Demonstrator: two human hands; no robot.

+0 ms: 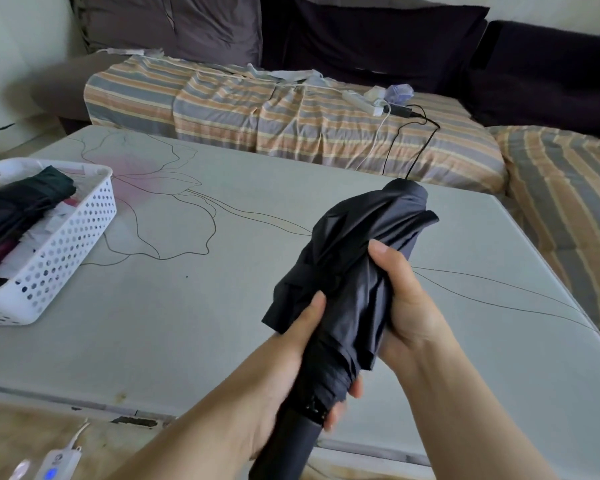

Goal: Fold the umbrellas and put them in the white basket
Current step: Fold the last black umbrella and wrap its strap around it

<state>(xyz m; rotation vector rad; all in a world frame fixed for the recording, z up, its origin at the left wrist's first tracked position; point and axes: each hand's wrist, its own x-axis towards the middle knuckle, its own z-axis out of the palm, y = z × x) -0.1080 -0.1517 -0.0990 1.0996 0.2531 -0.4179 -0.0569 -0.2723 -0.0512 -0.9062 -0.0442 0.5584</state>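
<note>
We had the dark umbrella [347, 282] up off the table [194, 306], collapsed but loose, its tip pointing away toward the striped bed [291, 119]. Our left hand [291, 344] wrapped the lower end just above the handle, thumb pressed into the cloth; our right hand [406, 299] curled round the bunched canopy further up — both closed firmly on it. The folds were still baggy, one flap hanging out on the left side. We judged that the risk lay there: if either hand eased off before the cloth was wound tight, the pleats could spring loose. The white basket [66, 244], well apart at the left, already held other folded umbrellas [21, 206] — a bulky roll might not fit in
</note>
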